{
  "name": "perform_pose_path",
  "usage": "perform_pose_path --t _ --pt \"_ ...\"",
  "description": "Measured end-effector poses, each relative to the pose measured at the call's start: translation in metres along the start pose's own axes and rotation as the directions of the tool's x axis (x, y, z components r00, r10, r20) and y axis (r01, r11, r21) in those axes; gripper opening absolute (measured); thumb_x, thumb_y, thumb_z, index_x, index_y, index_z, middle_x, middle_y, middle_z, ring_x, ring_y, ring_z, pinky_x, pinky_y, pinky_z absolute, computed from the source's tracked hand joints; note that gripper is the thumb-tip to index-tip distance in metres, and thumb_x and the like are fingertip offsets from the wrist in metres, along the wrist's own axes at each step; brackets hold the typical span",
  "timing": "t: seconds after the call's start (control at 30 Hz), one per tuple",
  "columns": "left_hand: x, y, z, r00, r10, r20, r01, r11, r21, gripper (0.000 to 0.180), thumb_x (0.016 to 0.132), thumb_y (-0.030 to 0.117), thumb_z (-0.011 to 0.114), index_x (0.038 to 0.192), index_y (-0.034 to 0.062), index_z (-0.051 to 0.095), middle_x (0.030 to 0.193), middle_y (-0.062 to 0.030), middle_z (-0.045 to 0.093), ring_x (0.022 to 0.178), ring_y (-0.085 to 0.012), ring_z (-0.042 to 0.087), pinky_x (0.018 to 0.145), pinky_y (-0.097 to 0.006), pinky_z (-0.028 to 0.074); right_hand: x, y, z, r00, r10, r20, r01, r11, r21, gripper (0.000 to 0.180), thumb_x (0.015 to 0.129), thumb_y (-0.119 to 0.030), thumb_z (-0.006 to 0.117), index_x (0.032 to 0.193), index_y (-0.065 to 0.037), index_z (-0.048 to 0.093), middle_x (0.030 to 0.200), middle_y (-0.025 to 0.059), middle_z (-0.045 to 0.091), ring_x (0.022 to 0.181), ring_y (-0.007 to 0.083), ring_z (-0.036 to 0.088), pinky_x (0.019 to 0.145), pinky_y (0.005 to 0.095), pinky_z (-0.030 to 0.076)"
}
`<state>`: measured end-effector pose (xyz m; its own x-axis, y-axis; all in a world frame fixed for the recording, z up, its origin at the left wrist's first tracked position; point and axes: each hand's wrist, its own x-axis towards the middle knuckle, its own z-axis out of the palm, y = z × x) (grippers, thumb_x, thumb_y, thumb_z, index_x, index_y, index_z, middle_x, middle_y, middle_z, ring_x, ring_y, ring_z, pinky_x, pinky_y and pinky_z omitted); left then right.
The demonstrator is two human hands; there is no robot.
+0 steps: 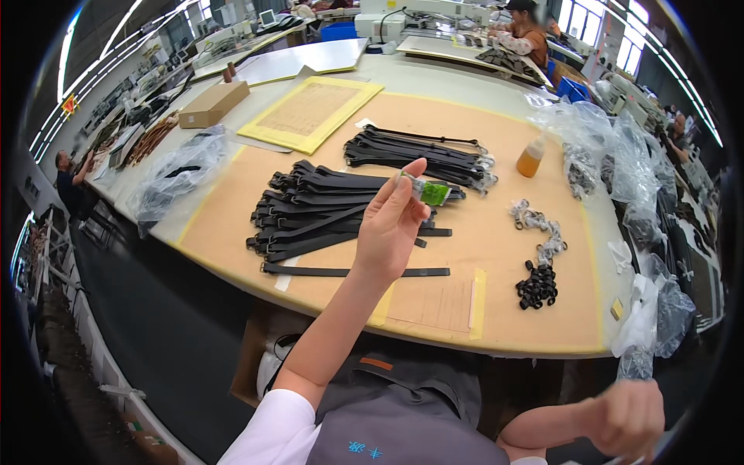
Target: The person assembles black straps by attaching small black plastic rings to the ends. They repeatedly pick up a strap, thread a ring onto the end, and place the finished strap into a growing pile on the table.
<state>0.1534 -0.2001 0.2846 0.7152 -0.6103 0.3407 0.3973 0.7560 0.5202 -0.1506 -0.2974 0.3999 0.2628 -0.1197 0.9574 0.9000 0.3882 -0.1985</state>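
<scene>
My left hand [391, 221] is raised over the table, pinching a small green-and-white packet [435, 194] between thumb and fingers. Below and behind it lies a fanned pile of black straps with buckles [302, 209]. One black strap [356, 271] lies apart in front of that pile. A second bundle of thin black straps with metal clasps [411, 151] is farther back. At the lower right, my right hand [632, 418] is off the table edge, just below a hanging clear plastic bag [637, 361]. Its fingers look curled but are smeared by motion, so their hold is unclear.
Metal clasps [550, 244] and black rings [536, 287] lie right of the straps. Behind them stands a bottle of amber liquid [531, 157]. A yellow-edged board [310, 112] and cardboard box [215, 104] sit at the far left. Another person [527, 39] works beyond the table.
</scene>
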Motion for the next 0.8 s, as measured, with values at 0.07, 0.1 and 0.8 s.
perform_pose_path --t 0.07,0.1,0.8 --pt "0.001 -0.01 0.009 0.998 -0.026 0.054 0.028 0.999 -0.04 0.031 0.106 0.022 0.056 0.132 0.0058 0.063 0.116 -0.0013 0.069 0.091 -0.0079 0.064 0.076 -0.026 0.051 -0.036 0.005 -0.039 0.921 0.357 -0.156 -0.375 0.922 -0.101 0.014 0.099 -0.012 0.06 0.094 0.001 0.064 0.069 0.005 0.059 0.051 0.0163 0.05 0.047 0.0244 0.043" --pt "0.001 -0.016 0.013 0.995 -0.048 0.087 0.054 0.997 -0.063 0.031 0.106 0.021 0.056 0.132 0.005 0.063 0.111 -0.0016 0.07 0.089 -0.0082 0.064 0.076 -0.026 0.051 -0.048 0.022 -0.033 0.679 0.38 -0.628 -0.555 0.825 -0.101 0.013 0.099 -0.011 0.06 0.101 0.001 0.064 0.069 0.0035 0.058 0.054 0.0121 0.051 0.05 0.0225 0.042" --pt "-0.035 -0.051 0.005 0.934 -0.357 0.012 0.357 0.933 -0.033 0.021 0.099 0.006 0.06 0.12 0.0015 0.06 0.101 -0.0098 0.069 0.082 -0.0159 0.068 0.076 -0.029 0.053 -0.069 0.119 -0.141 0.454 0.557 -0.695 -0.809 0.585 -0.06 0.023 0.098 -0.01 0.06 0.118 0.001 0.066 0.099 0.0066 0.07 0.086 0.0078 0.062 0.074 0.0233 0.049"
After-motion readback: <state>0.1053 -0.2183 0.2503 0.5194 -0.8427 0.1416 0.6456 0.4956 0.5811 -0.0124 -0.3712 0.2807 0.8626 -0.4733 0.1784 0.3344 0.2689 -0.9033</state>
